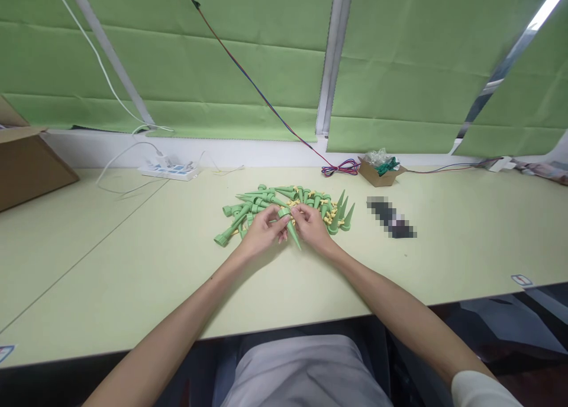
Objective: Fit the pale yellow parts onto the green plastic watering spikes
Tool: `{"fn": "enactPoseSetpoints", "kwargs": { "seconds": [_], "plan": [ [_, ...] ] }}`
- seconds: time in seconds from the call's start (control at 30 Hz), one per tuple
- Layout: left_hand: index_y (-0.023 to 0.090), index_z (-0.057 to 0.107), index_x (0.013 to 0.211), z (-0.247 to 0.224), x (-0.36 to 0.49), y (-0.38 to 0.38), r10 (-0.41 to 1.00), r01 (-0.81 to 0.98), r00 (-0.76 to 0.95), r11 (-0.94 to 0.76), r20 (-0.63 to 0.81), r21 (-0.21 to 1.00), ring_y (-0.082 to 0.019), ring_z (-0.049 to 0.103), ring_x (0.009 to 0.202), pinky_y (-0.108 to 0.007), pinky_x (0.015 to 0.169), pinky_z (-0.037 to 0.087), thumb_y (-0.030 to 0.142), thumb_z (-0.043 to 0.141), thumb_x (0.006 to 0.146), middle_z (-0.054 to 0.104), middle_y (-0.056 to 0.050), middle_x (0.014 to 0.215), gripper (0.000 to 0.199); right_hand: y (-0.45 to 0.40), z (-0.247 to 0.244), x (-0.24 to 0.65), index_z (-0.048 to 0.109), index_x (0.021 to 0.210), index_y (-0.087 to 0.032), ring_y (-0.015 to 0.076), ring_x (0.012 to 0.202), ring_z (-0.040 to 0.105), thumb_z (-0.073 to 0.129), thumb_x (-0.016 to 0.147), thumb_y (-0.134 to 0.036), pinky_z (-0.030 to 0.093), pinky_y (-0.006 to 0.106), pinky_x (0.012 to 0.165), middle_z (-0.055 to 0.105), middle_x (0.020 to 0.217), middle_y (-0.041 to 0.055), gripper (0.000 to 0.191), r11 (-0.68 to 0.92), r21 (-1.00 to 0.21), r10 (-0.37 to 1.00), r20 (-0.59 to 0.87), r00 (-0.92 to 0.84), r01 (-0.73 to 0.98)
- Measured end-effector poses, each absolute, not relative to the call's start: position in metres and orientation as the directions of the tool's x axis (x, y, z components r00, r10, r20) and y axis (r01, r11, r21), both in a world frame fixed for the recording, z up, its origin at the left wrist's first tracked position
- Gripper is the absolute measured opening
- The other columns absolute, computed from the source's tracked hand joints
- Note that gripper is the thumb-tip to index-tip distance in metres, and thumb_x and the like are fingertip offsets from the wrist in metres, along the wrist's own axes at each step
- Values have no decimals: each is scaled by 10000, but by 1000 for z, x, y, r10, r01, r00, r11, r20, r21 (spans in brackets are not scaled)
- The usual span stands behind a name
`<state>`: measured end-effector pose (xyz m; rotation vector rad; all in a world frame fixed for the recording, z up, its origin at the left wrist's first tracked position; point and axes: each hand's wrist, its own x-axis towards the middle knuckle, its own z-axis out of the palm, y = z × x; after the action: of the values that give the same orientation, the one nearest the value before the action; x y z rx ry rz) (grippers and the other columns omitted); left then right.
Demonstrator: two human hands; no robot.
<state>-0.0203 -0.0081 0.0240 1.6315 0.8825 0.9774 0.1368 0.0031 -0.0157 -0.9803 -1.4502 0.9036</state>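
My left hand is closed around the collar of a green plastic watering spike, whose pointed end slants down toward me. Close against the spike's upper end, my right hand is pinched; whatever its fingertips hold is hidden or too small to make out. Just beyond both hands lies a loose heap of similar green spikes. Small yellow pieces are mixed in with the heap, partly covered by my right hand.
A small open cardboard box with plastic wrap stands at the back, beside a coiled cable. A white power strip lies back left, near a large cardboard box. A blurred dark object rests right of the heap.
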Motion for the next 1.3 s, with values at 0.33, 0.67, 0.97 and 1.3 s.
{"fn": "enactPoseSetpoints", "kwargs": {
  "seconds": [0.33,0.67,0.97,1.3],
  "plan": [
    [215,579,976,20,-21,-11,851,392,385,-501,357,772,-144,544,570,-264,597,400,391,570,915,586,38,614,187,-5,-5,136,437,644,-235,86,371,298,610,872,-551,221,232,383,347,434,-81,426,180,-981,981,185,-67,-70],
    [205,588,953,15,-24,-9,697,496,503,-717,511,490,-169,548,721,-280,682,407,270,462,977,604,-23,799,143,-5,1,141,394,565,-230,54,297,192,590,835,-300,163,209,309,311,348,-97,341,-16,-987,985,12,-171,-162],
    [202,617,984,14,-23,-9,657,488,513,-753,553,441,-170,555,760,-288,707,433,203,452,972,595,-37,859,166,-3,-5,137,429,617,-231,64,289,234,612,834,-376,175,214,303,338,357,-102,320,27,-979,989,56,-135,-203],
    [221,579,1202,19,-19,-14,749,406,400,-661,528,631,-147,630,807,-287,703,542,316,578,924,598,-93,1190,294,1,-5,134,463,675,-226,77,317,300,657,842,-567,224,229,326,353,396,-98,427,105,-973,994,107,3,-206]
  ]
}}
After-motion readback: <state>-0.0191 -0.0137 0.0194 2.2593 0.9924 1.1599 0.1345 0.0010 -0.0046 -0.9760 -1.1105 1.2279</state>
